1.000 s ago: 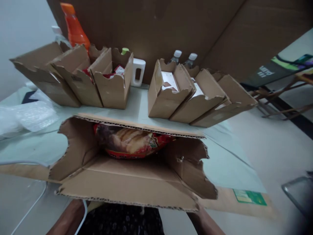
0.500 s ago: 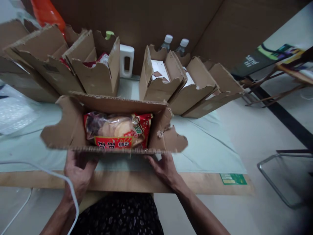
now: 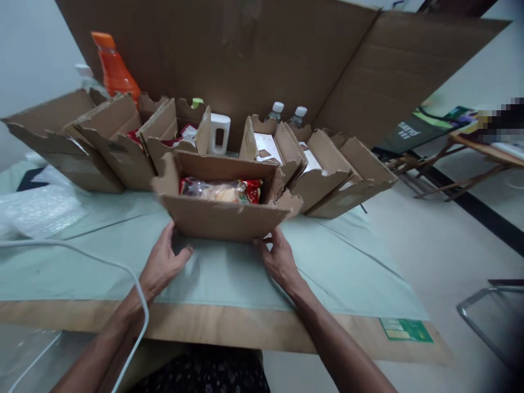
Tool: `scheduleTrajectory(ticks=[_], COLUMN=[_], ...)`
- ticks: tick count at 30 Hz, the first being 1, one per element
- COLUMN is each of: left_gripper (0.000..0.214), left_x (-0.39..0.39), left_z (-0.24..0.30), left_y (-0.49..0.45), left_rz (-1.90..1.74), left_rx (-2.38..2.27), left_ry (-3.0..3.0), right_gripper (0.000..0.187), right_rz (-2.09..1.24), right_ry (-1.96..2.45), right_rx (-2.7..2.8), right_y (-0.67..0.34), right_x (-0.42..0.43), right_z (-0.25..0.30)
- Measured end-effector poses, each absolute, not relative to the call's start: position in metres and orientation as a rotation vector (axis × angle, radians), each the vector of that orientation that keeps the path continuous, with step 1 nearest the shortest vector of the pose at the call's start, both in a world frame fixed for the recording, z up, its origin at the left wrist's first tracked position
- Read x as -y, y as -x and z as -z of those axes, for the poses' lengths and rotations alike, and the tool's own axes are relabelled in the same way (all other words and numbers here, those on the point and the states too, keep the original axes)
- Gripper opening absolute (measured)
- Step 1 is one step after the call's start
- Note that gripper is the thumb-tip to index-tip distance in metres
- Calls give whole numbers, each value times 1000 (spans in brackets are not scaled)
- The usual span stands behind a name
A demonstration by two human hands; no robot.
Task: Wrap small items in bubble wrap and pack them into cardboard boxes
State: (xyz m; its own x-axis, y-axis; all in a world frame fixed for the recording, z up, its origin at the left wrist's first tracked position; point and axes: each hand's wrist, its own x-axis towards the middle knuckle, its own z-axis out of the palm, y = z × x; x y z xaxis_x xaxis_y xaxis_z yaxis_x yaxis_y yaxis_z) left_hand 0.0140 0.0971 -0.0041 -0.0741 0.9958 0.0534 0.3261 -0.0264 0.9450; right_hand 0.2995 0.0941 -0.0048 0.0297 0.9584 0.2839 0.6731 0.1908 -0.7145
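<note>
An open-topped cardboard box (image 3: 221, 219) with notched, torn end flaps is in front of me, its long side facing me. Inside it lies a clear and red plastic food packet (image 3: 225, 192) with pale round pieces showing. My left hand (image 3: 166, 263) grips the box's lower left corner, thumb apart from the front wall, fingertips hidden behind the cardboard. At the lower right corner my right hand (image 3: 279, 263) holds the box, its fingers partly under and behind the edge.
Several cardboard boxes stand behind, such as a left one (image 3: 114, 147) and a right one (image 3: 327, 164). A white jug (image 3: 219, 134) is between the groups; an orange bottle (image 3: 117, 71) rises behind. Bubble wrap (image 3: 45, 210) lies left. A white cable (image 3: 139, 289) crosses my left forearm.
Both hands have moved the box forward, away from me, toward the row of boxes. It now shows more of its front wall and less of its inside. My view has tilted up.
</note>
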Motion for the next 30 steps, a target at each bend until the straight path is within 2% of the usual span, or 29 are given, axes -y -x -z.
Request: scheduleTrajectory(ticks=[3, 6, 8, 12, 19, 26, 30], left_gripper=[83, 71, 58, 42, 38, 28, 26], left_x=[-95, -76, -64, -53, -42, -41, -40], left_z=[6, 5, -1, -18, -21, 2, -11], left_y=[-7, 1, 0, -14, -9, -1, 51], left_rz=[-1140, -1201, -1211, -1173, -1233, -1475, -1503], left_rx=[-1634, -1616, -1517, -1347, -1228, -1373, -1390], left_ry=[-1370, -1219, -1187, -1194, -1143, -1276, -1309], right_gripper=[49, 42, 42, 56, 74, 60, 43], right_rz=[-253, -96, -69, -96, -25, 61, 164], right_ry=[1621, 1541, 1383, 1101, 897, 423, 596], right_rx=[1743, 1818, 1926, 2158, 2396, 2561, 2558], right_y=[-309, -304, -289, -233, -136, -118, -138], right_x=[-86, -56, -39, -31, -25, -22, -56], right_z=[12, 9, -3, -27, -23, -28, -26])
